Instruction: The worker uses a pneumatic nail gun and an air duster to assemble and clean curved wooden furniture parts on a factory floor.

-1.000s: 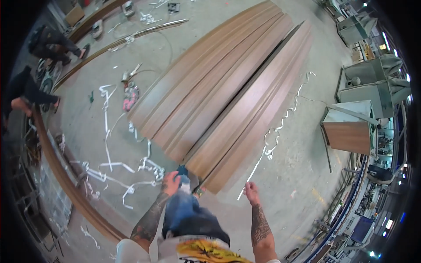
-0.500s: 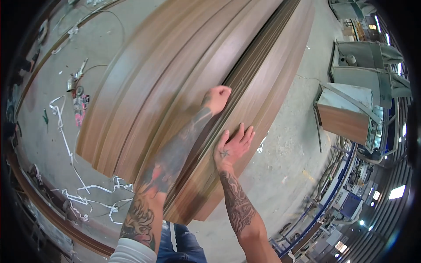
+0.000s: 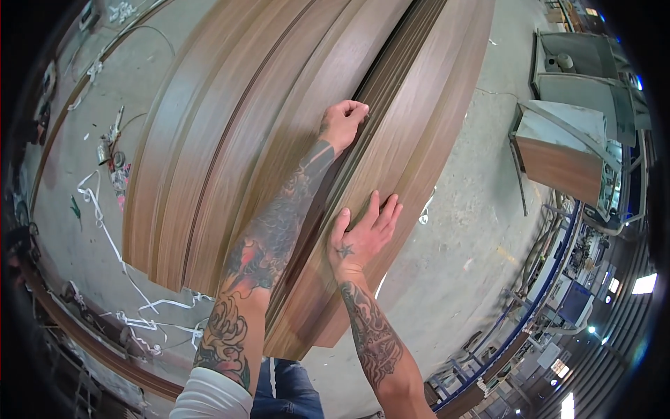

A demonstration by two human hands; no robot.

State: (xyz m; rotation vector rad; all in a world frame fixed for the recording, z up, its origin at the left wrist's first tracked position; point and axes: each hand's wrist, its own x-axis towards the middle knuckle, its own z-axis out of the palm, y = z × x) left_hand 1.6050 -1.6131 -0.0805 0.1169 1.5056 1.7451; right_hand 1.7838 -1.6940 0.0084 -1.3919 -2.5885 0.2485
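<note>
Long wood-grain panels lie side by side and stacked, running away from me. Between the left group and the right-hand panel shows a dark gap bordered by several thin stacked edges. Over these edges my left hand is closed, thumb and fingers pressed together; whatever the fingertips may hold is too small or hidden to make out. My right hand rests flat on the top face of the right-hand panel, nearer to me, fingers spread and holding nothing.
White strapping lies tangled on the concrete floor at left, near a metal hand tool with a hose. On the right stand a brown-sided box, grey bins and a blue-railed machine line.
My left hand has moved a little farther along the stacked edges, fingers still closed. The right hand stays flat on its panel, shifted slightly left in the picture as the view moves.
</note>
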